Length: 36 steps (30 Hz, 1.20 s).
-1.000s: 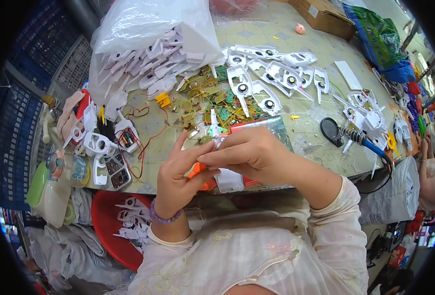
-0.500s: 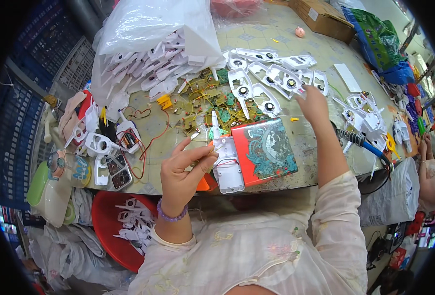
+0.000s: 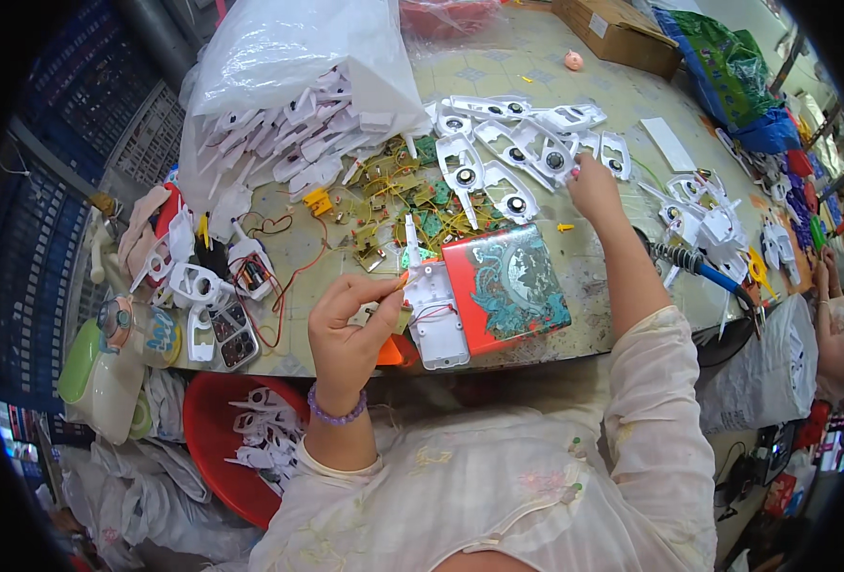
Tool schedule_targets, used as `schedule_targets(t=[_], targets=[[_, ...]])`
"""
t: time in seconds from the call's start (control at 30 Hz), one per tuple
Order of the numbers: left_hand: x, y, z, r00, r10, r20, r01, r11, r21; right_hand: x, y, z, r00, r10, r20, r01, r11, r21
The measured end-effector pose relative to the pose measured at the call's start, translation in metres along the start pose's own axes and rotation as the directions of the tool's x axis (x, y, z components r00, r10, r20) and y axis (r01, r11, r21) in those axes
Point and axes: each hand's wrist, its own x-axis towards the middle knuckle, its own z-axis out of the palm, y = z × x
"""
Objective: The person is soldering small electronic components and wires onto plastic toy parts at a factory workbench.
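Note:
Near the table's front edge, my left hand [image 3: 350, 319] is closed in a pinch on a small orange piece [image 3: 403, 280]; its exact kind is too small to tell. Beside those fingertips lies an open white plastic housing [image 3: 438, 329] with a narrow stem and thin red wires, next to a red box [image 3: 508, 288] with a dark patterned lid. My right hand [image 3: 593, 191] reaches far over the table, its fingers closed at the edge of a white plastic shell [image 3: 548, 148] with a round black part. More such shells [image 3: 460, 172] lie around it.
Green circuit boards [image 3: 412, 195] with wires heap up mid-table, before a large bag [image 3: 288, 57] of white parts. A soldering iron [image 3: 698, 267] in a coiled holder stands at right, near more white parts [image 3: 703, 214]. A red basin [image 3: 217, 434] sits below the table at left.
My right fingers have closed in on the shell's edge. My left hand keeps its pinch on the orange piece beside the housing. The whole view has shifted slightly.

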Motion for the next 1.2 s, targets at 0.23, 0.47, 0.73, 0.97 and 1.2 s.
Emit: schedule_targets(t=[0.23,0.47,0.73,0.97,1.2], targets=[[-0.001,-0.014,-0.009,0.997,-0.064,-0.036,0.065,0.998,0.017,-0.035,-0.045,-0.088,0.931,-0.340,0.130,0.180,0.741,0.648],[-0.001,-0.009,-0.006,0.997,-0.077,0.021,0.077,0.997,-0.026,-0.055,-0.081,-0.122,0.456,-0.797,0.396,0.570,0.604,0.557],[-0.003,-0.007,-0.003,0.997,-0.059,0.057,0.057,0.997,0.046,-0.126,-0.120,-0.115,0.664,-0.736,0.132,0.705,0.675,0.218],[-0.004,-0.014,-0.009,0.994,-0.102,-0.030,0.101,0.995,-0.007,-0.152,-0.094,-0.133,0.610,-0.757,0.236,0.757,0.644,0.112],[0.009,0.004,0.007,0.970,0.079,0.230,-0.113,0.984,0.140,-0.131,-0.071,-0.105,0.537,-0.839,0.087,0.779,0.533,0.332]])
